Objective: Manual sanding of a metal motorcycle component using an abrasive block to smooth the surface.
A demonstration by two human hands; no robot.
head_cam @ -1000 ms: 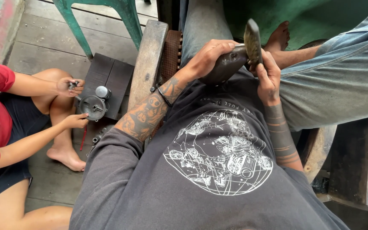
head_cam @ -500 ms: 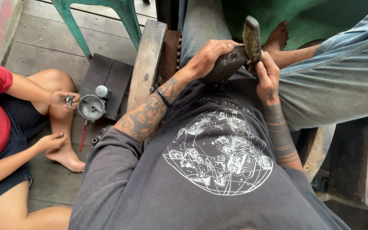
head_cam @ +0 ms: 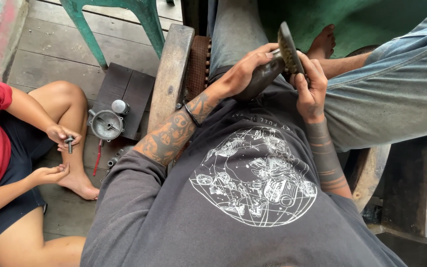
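I look down at my own grey printed shirt. My left hand, on a tattooed forearm, grips a dark rounded piece held above my lap. My right hand pinches a flat, mottled dark plate that stands upright against the top of that piece. Both hands meet close together over my jeans. How the plate joins the rounded piece is hidden by my fingers.
At the left another person in a red shirt sits on the plank floor and holds a small metal bolt. A round grey metal part rests on a dark wooden block. A green chair leg and a wooden beam stand nearby.
The other person's hands have drawn back from the round metal part toward their body, one still holding the bolt. My own hands keep nearly the same grip and place.
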